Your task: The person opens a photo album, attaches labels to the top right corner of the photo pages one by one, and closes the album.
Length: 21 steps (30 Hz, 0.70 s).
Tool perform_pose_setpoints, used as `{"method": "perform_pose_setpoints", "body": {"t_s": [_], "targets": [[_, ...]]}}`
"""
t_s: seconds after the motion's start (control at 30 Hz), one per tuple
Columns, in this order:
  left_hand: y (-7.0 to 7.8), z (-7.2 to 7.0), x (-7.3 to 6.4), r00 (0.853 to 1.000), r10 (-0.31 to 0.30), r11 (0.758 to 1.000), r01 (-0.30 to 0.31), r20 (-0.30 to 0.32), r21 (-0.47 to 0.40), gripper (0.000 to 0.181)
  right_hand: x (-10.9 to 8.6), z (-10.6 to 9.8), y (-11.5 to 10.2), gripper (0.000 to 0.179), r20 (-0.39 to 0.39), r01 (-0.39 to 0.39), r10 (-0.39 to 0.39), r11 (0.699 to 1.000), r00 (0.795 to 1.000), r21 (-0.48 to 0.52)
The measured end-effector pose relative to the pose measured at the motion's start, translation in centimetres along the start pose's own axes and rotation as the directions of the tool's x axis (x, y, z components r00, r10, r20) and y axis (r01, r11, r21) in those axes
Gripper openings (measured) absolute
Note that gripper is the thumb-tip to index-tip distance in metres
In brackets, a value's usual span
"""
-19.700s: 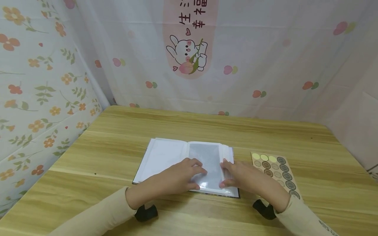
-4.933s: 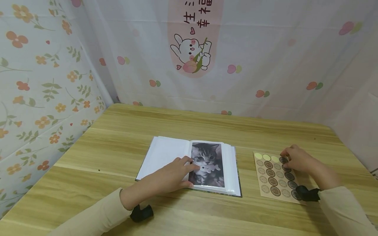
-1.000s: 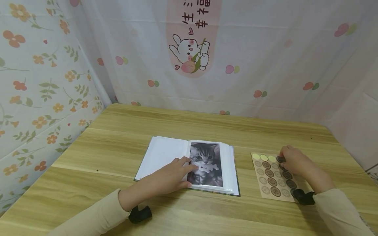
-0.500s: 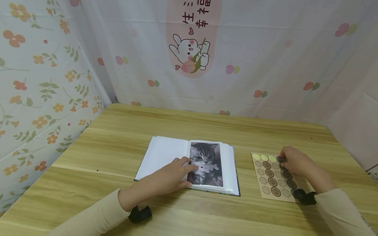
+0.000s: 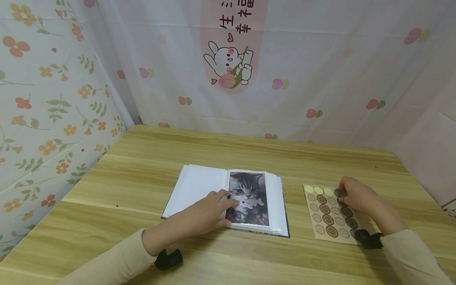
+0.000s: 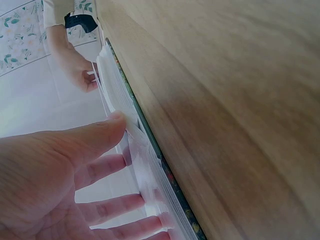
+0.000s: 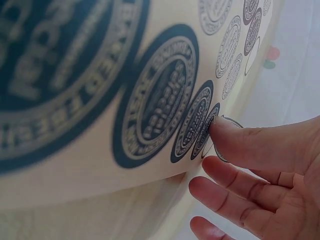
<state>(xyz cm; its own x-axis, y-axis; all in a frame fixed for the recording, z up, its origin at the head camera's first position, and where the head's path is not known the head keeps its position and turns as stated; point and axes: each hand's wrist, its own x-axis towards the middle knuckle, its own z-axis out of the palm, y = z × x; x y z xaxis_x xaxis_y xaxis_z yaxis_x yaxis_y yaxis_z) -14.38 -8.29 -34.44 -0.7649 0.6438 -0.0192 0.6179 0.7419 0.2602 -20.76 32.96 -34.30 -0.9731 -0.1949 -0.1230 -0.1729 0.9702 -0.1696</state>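
Observation:
An open photo album (image 5: 199,180) lies on the table, with a black-and-white kitten photo (image 5: 247,188) in its right page. My left hand (image 5: 206,211) rests over the album's middle, its fingers relaxed on the photo's left side. In the left wrist view the thumb (image 6: 117,122) touches the lower page edges. To the right is a brown sheet of round stickers (image 5: 342,240). At its top right corner, my right hand (image 5: 360,198) pinches a dark round sticker (image 5: 339,192) between thumb and fingers. In the right wrist view this sticker (image 7: 232,122) stands partly lifted, mostly hidden behind the thumb.
The wooden table (image 5: 160,146) reaches back to a white curtain (image 5: 303,59) with a rabbit print. A flowered cloth (image 5: 53,118) hangs at the left. Black bands (image 5: 169,259) sit at both wrists.
Earlier both hands were at the album's grey right pocket; now the kitten photo fills it and my right hand is at the sticker sheet. Over the last second the hands barely move.

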Motion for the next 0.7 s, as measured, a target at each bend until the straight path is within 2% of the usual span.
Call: {"method": "perform_pose_setpoints", "body": {"t_s": [0.3, 0.47, 0.7], "targets": [[0.02, -0.05, 0.01, 1.0, 0.001, 1.0, -0.001, 0.001, -0.005, 0.051, -0.04, -0.23, 0.2, 0.026, 0.014, -0.009, 0.008, 0.999, 1.0, 0.033], [-0.04, -0.03, 0.02, 1.0, 0.005, 1.0, -0.005, 0.0, -0.001, 0.051, -0.04, -0.47, 0.4, 0.027, 0.004, 0.02, -0.021, 0.999, 1.0, 0.046], [-0.12, -0.02, 0.04, 1.0, 0.013, 1.0, -0.013, -0.001, 0.005, 0.051, -0.01, -0.92, 0.29, 0.017, -0.012, 0.032, -0.031, 0.998, 0.999, 0.059]]}}
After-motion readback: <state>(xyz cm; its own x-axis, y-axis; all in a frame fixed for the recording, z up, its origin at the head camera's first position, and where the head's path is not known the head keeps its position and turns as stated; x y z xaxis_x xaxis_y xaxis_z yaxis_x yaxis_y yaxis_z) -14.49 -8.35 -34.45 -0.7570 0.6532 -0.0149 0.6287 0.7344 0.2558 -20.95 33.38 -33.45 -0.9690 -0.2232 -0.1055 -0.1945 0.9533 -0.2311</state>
